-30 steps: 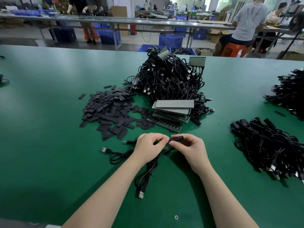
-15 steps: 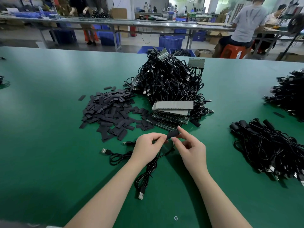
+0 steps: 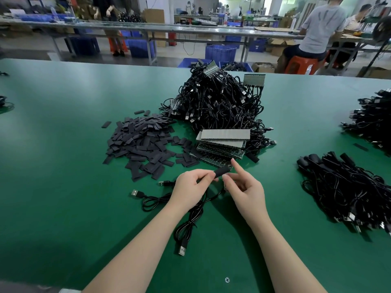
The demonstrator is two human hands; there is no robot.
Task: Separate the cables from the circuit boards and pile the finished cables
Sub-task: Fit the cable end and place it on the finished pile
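Two hands meet over the table (image 3: 63, 166): your left hand (image 3: 190, 187) pinches a black sleeve (image 3: 222, 171) on a cable (image 3: 190, 220), while your right hand (image 3: 245, 187) hovers beside it, fingers loose, holding nothing.

Left hand (image 3: 191, 185) pinches black sleeve (image 3: 221, 171) over cable (image 3: 193, 216).

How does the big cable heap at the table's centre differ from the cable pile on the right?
The central heap is tall and tangled, with circuit boards sticking out of it; the right pile is lower, flatter and shows no boards. The heap sits behind the board stack, the right pile apart from it. Both are black USB cables.
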